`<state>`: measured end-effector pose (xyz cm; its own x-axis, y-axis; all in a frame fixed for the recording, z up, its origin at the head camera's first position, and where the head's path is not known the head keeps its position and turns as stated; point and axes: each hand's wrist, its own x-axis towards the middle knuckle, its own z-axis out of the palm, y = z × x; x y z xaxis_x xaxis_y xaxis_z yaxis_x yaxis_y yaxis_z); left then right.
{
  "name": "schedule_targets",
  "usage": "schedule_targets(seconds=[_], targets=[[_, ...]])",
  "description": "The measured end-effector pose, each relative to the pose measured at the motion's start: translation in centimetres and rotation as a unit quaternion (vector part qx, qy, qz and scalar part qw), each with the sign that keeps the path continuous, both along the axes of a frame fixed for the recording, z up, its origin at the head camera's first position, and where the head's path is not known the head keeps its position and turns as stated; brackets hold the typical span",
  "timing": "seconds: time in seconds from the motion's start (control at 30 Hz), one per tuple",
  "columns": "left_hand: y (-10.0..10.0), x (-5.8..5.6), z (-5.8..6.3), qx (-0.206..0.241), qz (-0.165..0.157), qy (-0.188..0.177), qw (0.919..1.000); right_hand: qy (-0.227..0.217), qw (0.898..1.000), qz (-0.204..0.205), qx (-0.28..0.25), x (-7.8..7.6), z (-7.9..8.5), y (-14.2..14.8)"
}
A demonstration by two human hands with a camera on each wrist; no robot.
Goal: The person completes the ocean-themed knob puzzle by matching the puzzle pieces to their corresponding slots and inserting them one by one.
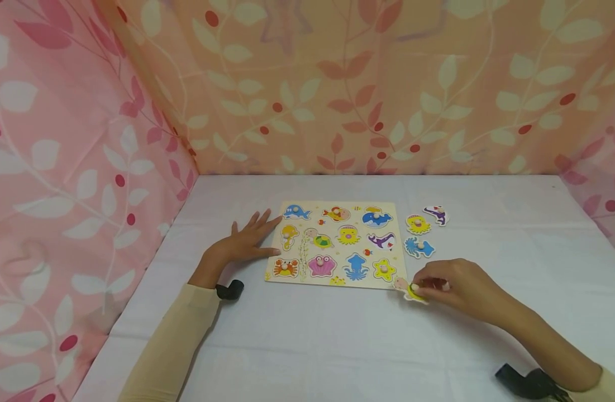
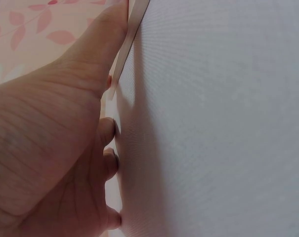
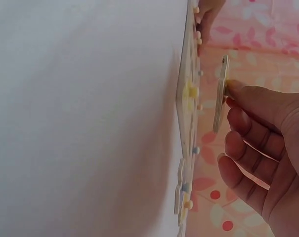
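A right hand (image 1: 460,287) pinches a turtle piece (image 1: 410,294) by its knob at the near right corner of a puzzle board (image 1: 397,245).
Thumb and fingertips close on the knob, the piece held up off the white surface (image 1: 307,346); at the left, the left hand (image 1: 244,241) lies spread wide, grasping nothing, its thumb and a fingertip at the board's left edge. Just right of the board lie a yellow octopus piece (image 1: 418,224), a blue squid piece (image 1: 419,247) on its near side and a purple piece (image 1: 440,216) to its far right. Knobbed sea-animal pieces, among them a crab (image 1: 286,268) and a starfish (image 1: 385,270), sit in the board.
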<state>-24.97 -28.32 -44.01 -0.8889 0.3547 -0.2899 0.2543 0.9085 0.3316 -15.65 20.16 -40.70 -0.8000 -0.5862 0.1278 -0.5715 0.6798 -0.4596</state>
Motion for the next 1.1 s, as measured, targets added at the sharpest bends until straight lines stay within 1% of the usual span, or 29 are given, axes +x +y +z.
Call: schedule_targets(seconds=[0.17, 0.37, 0.53, 0.8, 1.1], targets=[[0.0, 0.0, 0.0, -0.010, -0.002, 0.004, 0.9999, 0.015, 1.000, 0.000, -0.010, -0.4, 0.3, -0.9], [0.1, 0.1, 0.4, -0.004, -0.001, 0.002, 1.0000, 0.032, 0.999, 0.004, -0.022, -1.1, 0.8, -1.9], [0.1, 0.1, 0.4, -0.007, -0.003, 0.001, 1.0000, 0.041, 0.999, 0.005, -0.025, -1.6, 1.1, -2.8], [0.2, 0.2, 0.5, -0.009, -0.005, 0.001, 0.9999, 0.030, 0.999, -0.005, -0.020, -2.5, 1.5, -4.1], [0.2, 0.1, 0.6, -0.012, -0.008, 0.002, 0.9999, 0.030, 0.999, -0.008, -0.025, -3.3, 1.9, -5.5]])
